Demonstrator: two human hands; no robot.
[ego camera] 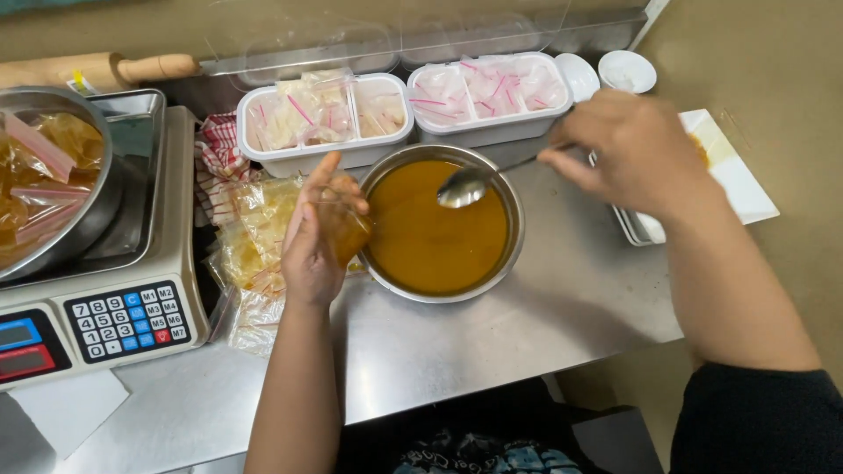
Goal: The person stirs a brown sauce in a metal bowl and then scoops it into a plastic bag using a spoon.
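Observation:
My left hand (314,239) holds a small clear plastic bag (344,226) partly filled with orange-brown sauce, right at the left rim of a steel bowl (516,235) full of the same sauce. My right hand (628,154) grips the handle of a metal spoon (465,186). The spoon's bowl hangs just above the sauce near the bowl's far side. A heap of filled sauce bags (250,235) lies on the steel counter to the left of my left hand.
A digital scale (123,318) at the left carries a big steel bowl of filled bags (44,180). Two white divided bins (399,127) of empty bags stand behind the sauce bowl. A white tray (742,189), small white cups (627,70) and a rolling pin (97,68) lie around.

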